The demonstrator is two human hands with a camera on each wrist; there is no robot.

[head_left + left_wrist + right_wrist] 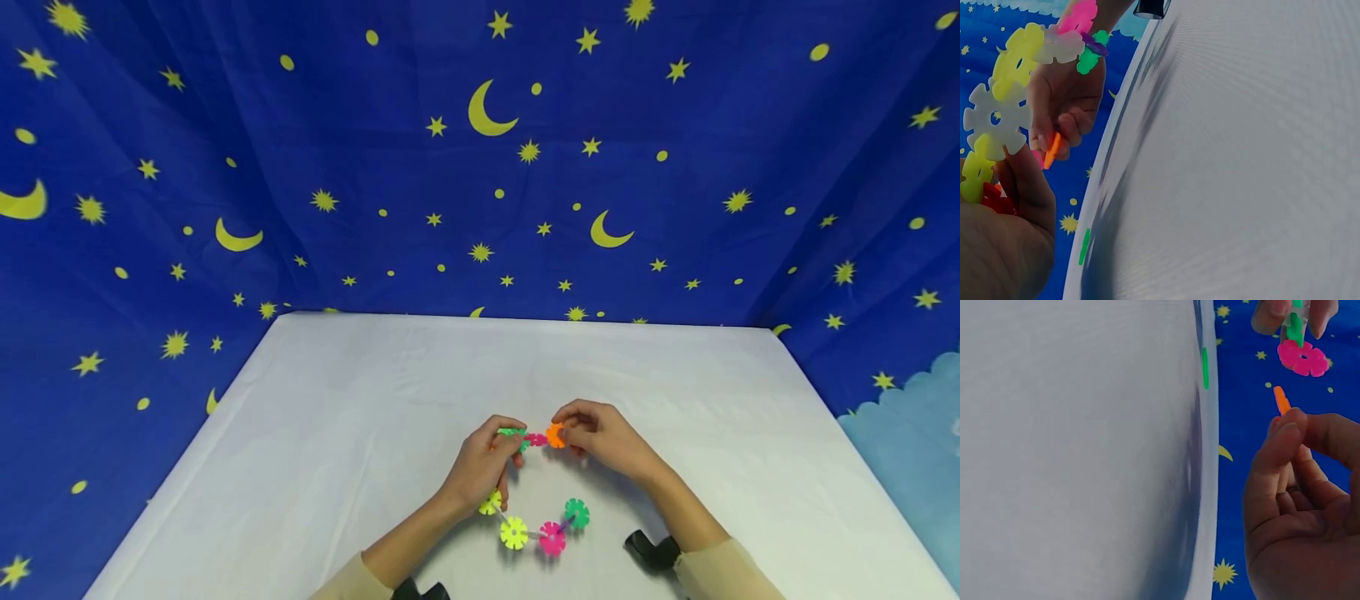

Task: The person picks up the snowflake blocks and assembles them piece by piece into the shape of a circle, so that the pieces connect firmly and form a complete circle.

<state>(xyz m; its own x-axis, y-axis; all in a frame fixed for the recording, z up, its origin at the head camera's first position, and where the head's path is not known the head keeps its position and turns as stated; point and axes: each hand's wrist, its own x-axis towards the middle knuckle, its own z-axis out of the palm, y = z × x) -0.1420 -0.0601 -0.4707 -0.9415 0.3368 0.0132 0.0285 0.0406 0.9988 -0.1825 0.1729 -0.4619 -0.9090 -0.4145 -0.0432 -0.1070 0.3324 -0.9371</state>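
Observation:
My left hand (480, 467) holds a chain of interlocking plastic flower discs, its thumb and fingers pinching near a green disc (517, 433). From that end a pink disc (1303, 358) sticks out toward the right. The rest of the chain curves down below the hand: yellow disc (513, 533), clear disc (999, 117), pink disc (552, 539), purple disc (1094, 45) and green disc (577, 513). A red disc (999, 200) shows by the left palm. Between thumb and fingertips, my right hand (603, 435) pinches an orange disc (555, 435), edge toward the pink one; a small gap shows in the right wrist view.
The hands work above a white-covered table (375, 383). A blue curtain (405, 167) with yellow stars and moons surrounds its back and sides. Black devices sit at the right wrist (652, 552) and left wrist (422, 591).

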